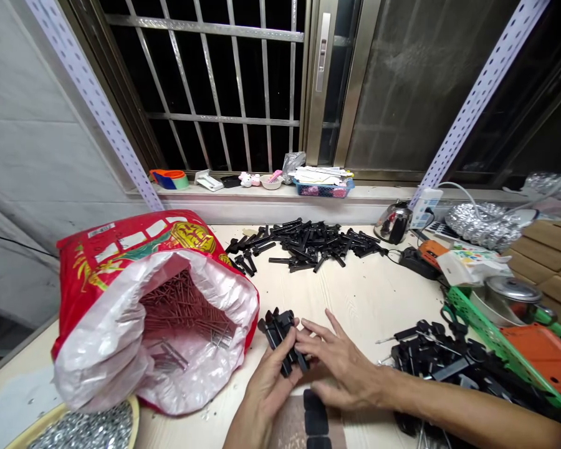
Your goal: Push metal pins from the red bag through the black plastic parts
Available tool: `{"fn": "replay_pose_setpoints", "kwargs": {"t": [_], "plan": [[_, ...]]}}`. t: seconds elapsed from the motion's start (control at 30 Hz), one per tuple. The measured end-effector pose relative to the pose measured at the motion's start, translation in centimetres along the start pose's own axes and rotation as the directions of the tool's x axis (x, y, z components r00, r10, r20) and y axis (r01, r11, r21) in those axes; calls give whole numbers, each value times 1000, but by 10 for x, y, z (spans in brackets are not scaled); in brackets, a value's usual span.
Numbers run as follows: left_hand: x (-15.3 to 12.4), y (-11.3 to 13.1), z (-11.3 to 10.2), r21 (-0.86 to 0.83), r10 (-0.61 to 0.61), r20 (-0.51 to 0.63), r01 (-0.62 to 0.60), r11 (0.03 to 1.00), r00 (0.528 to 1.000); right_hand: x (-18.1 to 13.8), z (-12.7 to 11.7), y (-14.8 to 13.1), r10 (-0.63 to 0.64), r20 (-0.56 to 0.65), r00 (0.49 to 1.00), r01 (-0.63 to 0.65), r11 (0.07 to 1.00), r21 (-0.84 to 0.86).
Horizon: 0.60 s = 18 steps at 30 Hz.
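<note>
Left hand [266, 390] grips a bundle of black plastic parts [280, 340] above the table [378, 293]; right hand [343, 365] rests fingers on the same bundle. A red bag [121, 262] (open, clear liner, thin metal pins inside) lies just left. More black parts [308, 243] are heaped near the windowsill [262, 193].

Barred window [215, 87] above cluttered sill [378, 193], dark outside.
</note>
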<state>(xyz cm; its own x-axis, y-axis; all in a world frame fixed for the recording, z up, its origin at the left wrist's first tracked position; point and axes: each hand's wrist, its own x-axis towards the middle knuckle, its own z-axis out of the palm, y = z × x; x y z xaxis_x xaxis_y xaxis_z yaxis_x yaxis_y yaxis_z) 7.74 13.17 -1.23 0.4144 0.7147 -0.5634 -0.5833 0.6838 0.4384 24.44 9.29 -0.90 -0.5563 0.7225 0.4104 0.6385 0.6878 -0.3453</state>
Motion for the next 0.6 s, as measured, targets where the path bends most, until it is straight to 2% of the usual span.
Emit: {"fn": "replay_pose_setpoints", "kwargs": {"t": [0.07, 0.13, 0.2, 0.27, 0.37, 0.43, 0.53, 0.6], "plan": [[0, 3, -7, 103, 23, -14, -22, 994, 1000, 21, -8, 22, 125, -18, 992, -124, 990, 60], [-1, 4, -10, 152, 21, -8, -19, 988, 1000, 56, -9, 55, 237, -127, 963, -234, 971, 40], [-2, 4, -10, 163, 11, -10, -10, 987, 1000, 98, 0, 91, 257, -69, 964, -264, 956, -131], [-3, 4, -9, 174, 26, -33, -20, 984, 999, 138, 17, 120, 330, 36, 943, -302, 898, -321], [-5, 6, -10, 213, 92, -55, -78, 974, 994, 178, 44, 145, 364, 84, 928, -315, 883, -349], [-7, 8, -13, 225, 90, -36, -80, 971, 995, 190, 54, 150, 368, 99, 925, -316, 886, -340], [-9, 11, -17, 231, 57, 10, -58, 971, 998, 186, 49, 148, 370, 94, 924, -319, 883, -346], [-8, 9, -18, 229, 61, 28, -65, 971, 998, 171, 35, 138, 375, -8, 927, -358, 879, -315]]}}
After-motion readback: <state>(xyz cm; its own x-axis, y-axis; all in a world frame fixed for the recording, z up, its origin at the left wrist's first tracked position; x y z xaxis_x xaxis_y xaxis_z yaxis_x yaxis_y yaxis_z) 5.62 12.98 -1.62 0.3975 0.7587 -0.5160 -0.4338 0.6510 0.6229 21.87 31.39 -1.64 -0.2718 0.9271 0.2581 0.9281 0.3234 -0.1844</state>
